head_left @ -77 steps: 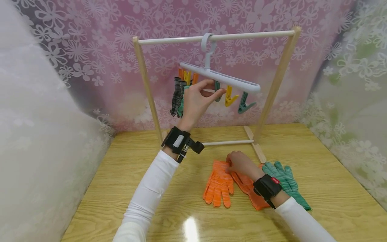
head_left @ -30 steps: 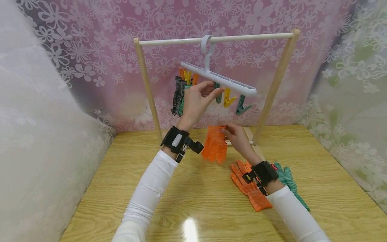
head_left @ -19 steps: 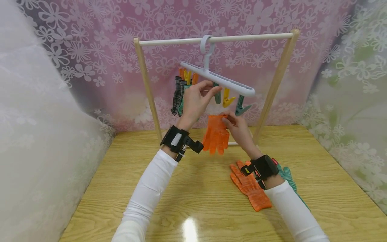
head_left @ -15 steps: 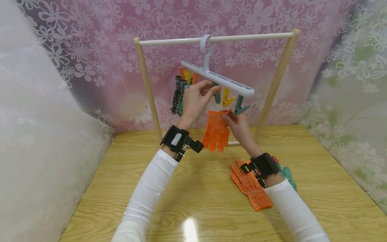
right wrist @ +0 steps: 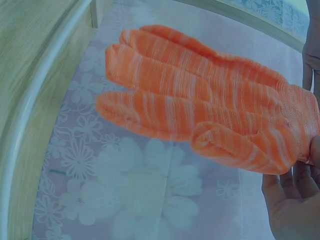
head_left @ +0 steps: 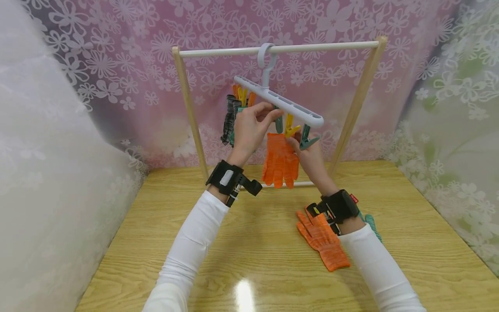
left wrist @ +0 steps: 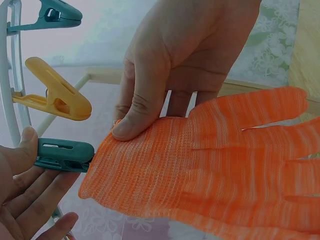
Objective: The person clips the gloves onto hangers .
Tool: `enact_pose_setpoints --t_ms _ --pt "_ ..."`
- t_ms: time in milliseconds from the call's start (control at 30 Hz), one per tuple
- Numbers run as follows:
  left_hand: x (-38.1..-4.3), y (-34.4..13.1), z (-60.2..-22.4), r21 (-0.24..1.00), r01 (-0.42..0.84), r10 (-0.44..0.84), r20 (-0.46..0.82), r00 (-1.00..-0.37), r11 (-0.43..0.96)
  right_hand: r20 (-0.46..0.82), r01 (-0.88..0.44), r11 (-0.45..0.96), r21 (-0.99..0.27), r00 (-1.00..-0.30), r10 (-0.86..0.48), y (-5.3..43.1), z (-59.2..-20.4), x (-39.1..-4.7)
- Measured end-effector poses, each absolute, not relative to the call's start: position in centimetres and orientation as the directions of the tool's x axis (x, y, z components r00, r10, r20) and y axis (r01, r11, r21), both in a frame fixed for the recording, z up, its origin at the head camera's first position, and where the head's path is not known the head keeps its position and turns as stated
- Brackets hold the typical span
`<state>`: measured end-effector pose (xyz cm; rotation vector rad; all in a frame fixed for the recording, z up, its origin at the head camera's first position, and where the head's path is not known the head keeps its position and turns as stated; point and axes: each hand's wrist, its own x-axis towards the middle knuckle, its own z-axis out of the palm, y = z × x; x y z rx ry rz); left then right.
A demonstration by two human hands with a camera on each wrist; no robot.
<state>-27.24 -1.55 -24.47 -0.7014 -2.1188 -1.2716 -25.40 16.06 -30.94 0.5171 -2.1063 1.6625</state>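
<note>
I have my right hand (head_left: 308, 156) pinching an orange glove (head_left: 280, 160) by its cuff, thumb pressed on the knit, holding it up just under the white clip hanger (head_left: 278, 100) on the wooden rack (head_left: 187, 108). My left hand (head_left: 249, 130) grips a teal clip (left wrist: 64, 155) between thumb and fingers, and the glove's cuff edge touches that clip. A yellow clip (left wrist: 57, 95) hangs just beside it. A second orange glove (head_left: 323, 240) lies flat on the table (head_left: 156, 242), with a green glove (head_left: 370, 223) partly hidden behind my right wrist.
</note>
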Motion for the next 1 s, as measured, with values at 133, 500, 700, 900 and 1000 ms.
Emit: enact_pose_setpoints --t_ms 133,500,700,900,1000 --pt "-27.4 -1.6 -24.5 0.607 0.687 0.142 0.699 -0.701 0.399 0.518 -0.509 0.273 -0.817 -0.854 -0.043 16.1 -30.5 -25.5" --pt "-27.4 -1.6 -24.5 0.597 0.687 0.137 0.705 -0.695 0.414 0.577 -0.543 0.33 -0.772 -0.817 0.006 15.1 -29.2 -25.8" --pt "-27.3 -1.6 -24.4 0.598 0.682 0.134 0.703 -0.698 0.421 0.579 -0.533 0.359 -0.766 -0.815 0.025 15.1 -29.0 -25.6" --pt "-27.3 -1.5 -24.5 0.601 0.685 0.132 0.705 -0.697 0.412 0.58 -0.541 0.323 -0.776 -0.814 0.031 15.1 -28.8 -25.5" --pt "-27.3 -1.5 -24.6 0.605 0.688 0.13 0.706 -0.696 0.4 0.58 -0.535 0.342 -0.772 -0.813 0.039 15.2 -28.8 -25.5"
